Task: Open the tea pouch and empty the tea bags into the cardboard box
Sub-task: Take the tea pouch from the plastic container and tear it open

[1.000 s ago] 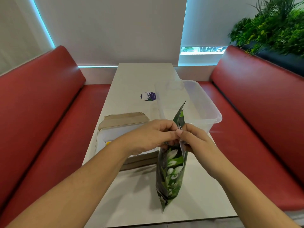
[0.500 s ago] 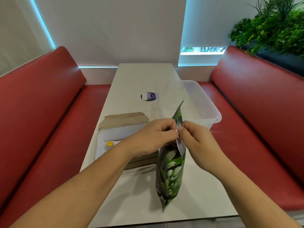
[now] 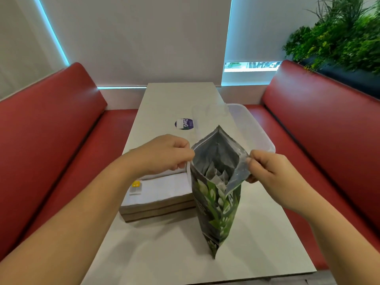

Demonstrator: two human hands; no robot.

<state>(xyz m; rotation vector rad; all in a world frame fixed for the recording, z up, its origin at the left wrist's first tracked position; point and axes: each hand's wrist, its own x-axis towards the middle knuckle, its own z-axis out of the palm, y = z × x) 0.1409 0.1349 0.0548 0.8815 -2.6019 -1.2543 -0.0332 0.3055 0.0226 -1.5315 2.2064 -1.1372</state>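
Left hand (image 3: pixel 164 155), right hand (image 3: pixel 269 167) each pinch pouch (image 3: pixel 218 206) lip, mouth wide. My worry: fast tip throws bags (image 3: pixel 216 173) past box (image 3: pixel 160 192) at left; lip slip topples pouch.

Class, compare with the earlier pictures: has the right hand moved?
Yes. The right hand has moved rightward, away from the round sticker, pulling the tea pouch mouth open.

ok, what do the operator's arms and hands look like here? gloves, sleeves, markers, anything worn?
Left grip and right grip are bare human hands: no gloves, rings or tracking markers visible. Left forearm and right forearm are bare to the frame edge: no sleeves, watch, bands or cables in view.
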